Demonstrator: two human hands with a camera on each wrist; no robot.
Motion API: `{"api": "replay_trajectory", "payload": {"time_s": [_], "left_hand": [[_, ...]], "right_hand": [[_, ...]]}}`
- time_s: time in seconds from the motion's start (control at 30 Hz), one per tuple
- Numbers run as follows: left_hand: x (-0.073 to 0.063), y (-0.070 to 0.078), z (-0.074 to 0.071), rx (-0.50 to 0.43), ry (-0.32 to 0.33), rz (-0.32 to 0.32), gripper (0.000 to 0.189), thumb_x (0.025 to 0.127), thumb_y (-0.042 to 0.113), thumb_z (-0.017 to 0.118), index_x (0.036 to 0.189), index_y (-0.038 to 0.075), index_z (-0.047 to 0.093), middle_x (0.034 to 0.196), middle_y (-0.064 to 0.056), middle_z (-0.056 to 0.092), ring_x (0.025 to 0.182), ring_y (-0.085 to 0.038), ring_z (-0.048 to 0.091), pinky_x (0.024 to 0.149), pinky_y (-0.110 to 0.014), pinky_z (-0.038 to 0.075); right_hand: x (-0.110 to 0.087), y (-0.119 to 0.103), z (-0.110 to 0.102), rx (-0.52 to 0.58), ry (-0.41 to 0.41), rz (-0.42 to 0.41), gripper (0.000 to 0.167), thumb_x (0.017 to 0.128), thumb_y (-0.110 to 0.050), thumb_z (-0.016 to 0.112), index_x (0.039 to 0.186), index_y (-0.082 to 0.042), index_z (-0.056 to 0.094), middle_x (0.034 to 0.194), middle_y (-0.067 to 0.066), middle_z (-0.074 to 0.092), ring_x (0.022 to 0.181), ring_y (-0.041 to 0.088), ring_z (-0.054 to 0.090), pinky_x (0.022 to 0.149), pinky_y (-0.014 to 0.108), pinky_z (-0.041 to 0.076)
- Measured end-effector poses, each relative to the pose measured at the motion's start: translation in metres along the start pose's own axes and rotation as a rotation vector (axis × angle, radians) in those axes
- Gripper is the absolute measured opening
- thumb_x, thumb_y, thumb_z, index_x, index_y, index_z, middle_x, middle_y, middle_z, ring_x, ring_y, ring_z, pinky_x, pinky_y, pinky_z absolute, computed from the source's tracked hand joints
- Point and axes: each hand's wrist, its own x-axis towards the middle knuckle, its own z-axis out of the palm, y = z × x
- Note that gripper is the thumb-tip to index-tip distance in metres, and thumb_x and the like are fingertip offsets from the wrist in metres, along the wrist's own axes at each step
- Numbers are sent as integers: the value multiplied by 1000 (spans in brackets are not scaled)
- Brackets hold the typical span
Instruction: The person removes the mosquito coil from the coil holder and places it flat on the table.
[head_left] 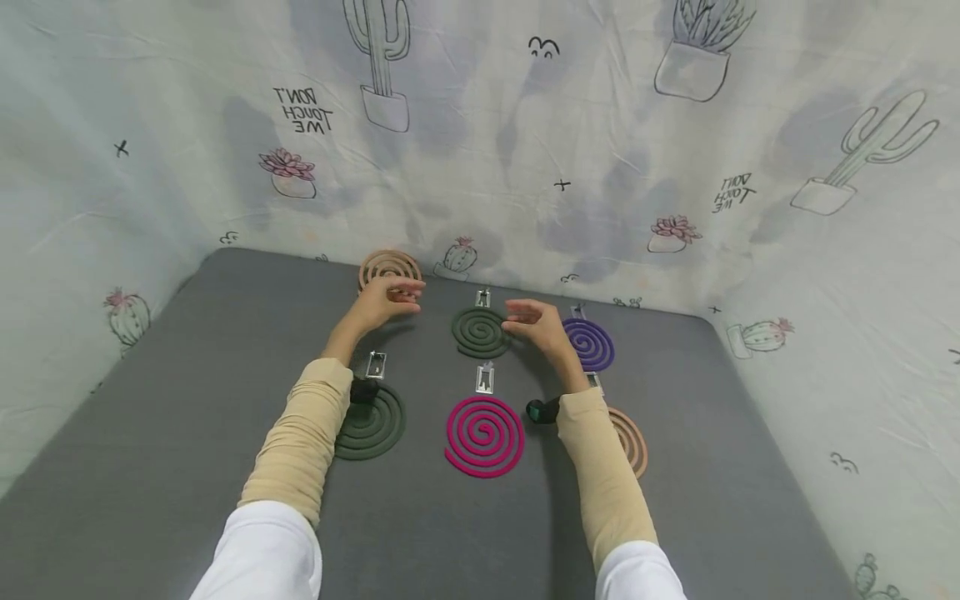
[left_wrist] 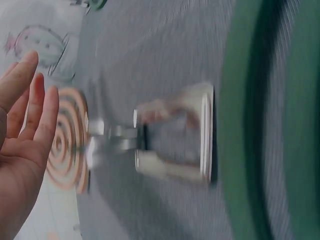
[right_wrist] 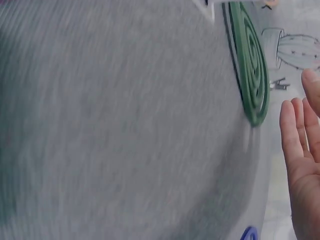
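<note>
Spiral coils that look like mosquito coils lie flat on a grey surface. My left hand (head_left: 386,302) is beside the orange coil (head_left: 390,264) at the back and overlaps its near edge in the head view. Its fingers are relaxed and hold nothing. My right hand (head_left: 542,327), also holding nothing, hovers between the back green coil (head_left: 480,333) and the purple coil (head_left: 588,345). In the left wrist view, a shiny metal stand (left_wrist: 207,135) lies between the orange coil (left_wrist: 62,145) and a near green coil (left_wrist: 240,125).
A pink coil (head_left: 485,437) lies front centre, with a green coil (head_left: 382,429) left of it and an orange coil (head_left: 632,442) partly behind my right arm. Small metal stands (head_left: 485,380) lie among them. A cactus-printed cloth (head_left: 465,167) hangs behind.
</note>
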Motion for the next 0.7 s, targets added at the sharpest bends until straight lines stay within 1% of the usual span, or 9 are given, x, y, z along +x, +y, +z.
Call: {"api": "replay_trajectory", "payload": {"time_s": [0.1, 0.2, 0.37, 0.43, 0.53, 0.6, 0.67, 0.7], "left_hand": [[-7, -6, -11, -8, 40, -4, 47, 89, 1, 67, 132, -6, 53, 126, -27, 55, 112, -39, 56, 94, -45, 49], [-15, -12, -22, 13, 80, -4, 46, 89, 1, 66, 132, -7, 53, 125, -28, 56, 111, -40, 56, 94, -45, 49], [-24, -16, -42, 41, 97, -18, 44, 90, 1, 66, 131, -9, 53, 123, -30, 56, 109, -41, 55, 95, -46, 47], [-27, -16, -52, 51, 102, -31, 44, 90, 2, 66, 131, -8, 53, 123, -29, 56, 109, -40, 56, 95, -46, 47], [-31, -18, -71, 89, 126, -52, 44, 90, 5, 66, 131, -6, 54, 124, -28, 56, 110, -38, 57, 93, -43, 49], [-35, -18, -83, 100, 150, -69, 44, 91, 7, 66, 132, -4, 54, 125, -27, 57, 108, -31, 59, 90, -38, 51], [-39, -19, -90, 103, 171, -81, 45, 91, 9, 66, 132, -3, 54, 126, -26, 56, 109, -29, 59, 89, -34, 52], [-41, -20, -91, 97, 184, -85, 44, 91, 9, 66, 132, -3, 54, 127, -26, 56, 109, -29, 59, 90, -33, 52]], "right_hand": [[3, -2, 7, 38, 3, -28, 47, 83, 2, 71, 126, 12, 55, 128, 31, 53, 109, 35, 60, 91, 36, 52], [5, -7, 15, 75, 8, -47, 46, 84, 2, 71, 126, 12, 55, 127, 32, 54, 106, 30, 61, 90, 33, 52], [1, -26, 28, 118, 14, -67, 43, 84, 5, 69, 124, 14, 55, 125, 35, 53, 103, 28, 62, 87, 30, 53], [1, -31, 33, 133, 16, -88, 39, 84, 6, 69, 121, 12, 59, 124, 32, 55, 102, 27, 62, 86, 30, 53], [7, -35, 46, 168, 28, -111, 36, 85, 5, 69, 120, 8, 62, 121, 23, 61, 100, 21, 62, 87, 30, 53], [15, -36, 58, 213, 26, -131, 35, 85, 5, 68, 119, 7, 63, 119, 18, 63, 97, 18, 63, 89, 35, 53], [21, -42, 72, 239, 27, -122, 36, 85, 6, 68, 121, 8, 61, 120, 19, 62, 96, 16, 63, 91, 38, 53], [24, -45, 79, 243, 21, -123, 37, 86, 6, 67, 121, 10, 60, 122, 22, 60, 97, 17, 63, 92, 39, 52]]}}
